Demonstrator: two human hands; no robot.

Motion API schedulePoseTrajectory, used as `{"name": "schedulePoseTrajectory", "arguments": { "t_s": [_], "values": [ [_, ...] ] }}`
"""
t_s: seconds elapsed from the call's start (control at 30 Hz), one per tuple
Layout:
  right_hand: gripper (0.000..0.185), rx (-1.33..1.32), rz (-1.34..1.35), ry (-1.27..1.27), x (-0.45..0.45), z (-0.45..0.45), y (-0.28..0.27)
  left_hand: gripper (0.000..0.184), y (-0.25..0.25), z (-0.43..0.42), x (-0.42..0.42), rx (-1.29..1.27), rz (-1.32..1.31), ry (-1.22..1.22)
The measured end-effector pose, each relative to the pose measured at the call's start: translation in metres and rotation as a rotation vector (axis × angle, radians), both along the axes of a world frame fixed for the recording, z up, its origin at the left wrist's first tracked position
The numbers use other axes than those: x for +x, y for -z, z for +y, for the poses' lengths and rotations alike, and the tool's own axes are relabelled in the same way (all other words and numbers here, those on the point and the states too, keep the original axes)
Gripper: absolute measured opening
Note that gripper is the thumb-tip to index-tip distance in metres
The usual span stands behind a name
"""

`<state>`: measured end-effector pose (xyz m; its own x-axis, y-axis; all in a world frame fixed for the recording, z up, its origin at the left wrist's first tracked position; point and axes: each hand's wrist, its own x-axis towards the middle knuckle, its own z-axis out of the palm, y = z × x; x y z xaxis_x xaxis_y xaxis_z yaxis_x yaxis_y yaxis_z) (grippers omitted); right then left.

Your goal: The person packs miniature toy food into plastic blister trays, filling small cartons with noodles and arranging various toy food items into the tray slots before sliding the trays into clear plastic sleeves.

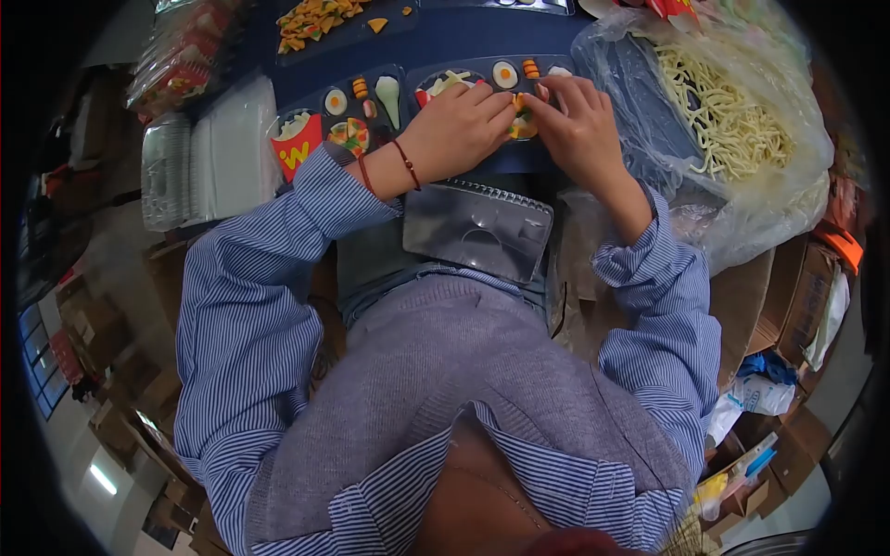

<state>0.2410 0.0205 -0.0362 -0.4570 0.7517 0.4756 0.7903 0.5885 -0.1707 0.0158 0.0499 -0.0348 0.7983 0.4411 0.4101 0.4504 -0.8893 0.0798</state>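
Observation:
My left hand (468, 127) rests over a clear blister tray (422, 74) of toy food, its bent fingers closed and fingertips at a toy pizza (524, 125). From the other side, my right hand (581, 120) pinches beside the pizza; what sits between its fingers is mostly hidden. Above my hands in this tray lie a toy fried egg (505, 75) and an orange striped roll (530, 69). Toy fries (451, 82) are partly covered by my left hand. A filled tray to the left holds a red fries box (297, 148), another pizza (349, 136), an egg (336, 102) and a green-white spoon-shaped piece (387, 100).
An unfilled clear tray (477, 227) lies on my lap. At right is a plastic bag of pale toy strips (732, 111). Orange toy pieces (315, 20) fill a tray at the back. Stacked clear trays (167, 171) and wrapped red boxes (181, 69) stand left.

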Motion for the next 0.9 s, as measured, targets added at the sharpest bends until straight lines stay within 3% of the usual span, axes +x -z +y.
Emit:
{"name": "schedulePoseTrajectory", "arguments": {
  "t_s": [0.13,0.47,0.57,0.63,0.7,0.77,0.9],
  "values": [
    [0.030,0.055,-0.158,-0.023,0.000,-0.005,0.002,0.035,-0.002,-0.006,-0.004,0.025,0.072,0.010],
    [0.023,0.009,-0.146,-0.156,0.001,-0.004,-0.010,0.048,0.002,-0.019,-0.008,0.019,0.171,-0.077],
    [0.024,0.011,0.070,-0.142,0.002,-0.025,-0.013,0.057,0.006,-0.024,-0.010,-0.045,0.156,-0.104],
    [0.030,-0.289,0.256,-0.086,-0.002,-0.068,-0.007,0.057,0.010,-0.025,-0.009,-0.034,0.144,-0.120],
    [0.036,-0.447,0.030,-0.152,-0.028,-0.110,0.000,0.056,0.014,-0.024,-0.008,-0.015,0.135,-0.121],
    [0.039,-0.303,-0.053,-0.070,-0.054,-0.122,0.001,0.054,0.017,-0.024,-0.007,-0.086,0.044,-0.124],
    [0.040,-0.439,-0.207,0.138,-0.071,-0.126,0.004,0.049,0.006,-0.034,-0.015,-0.030,-0.109,-0.111]
  ]
}}
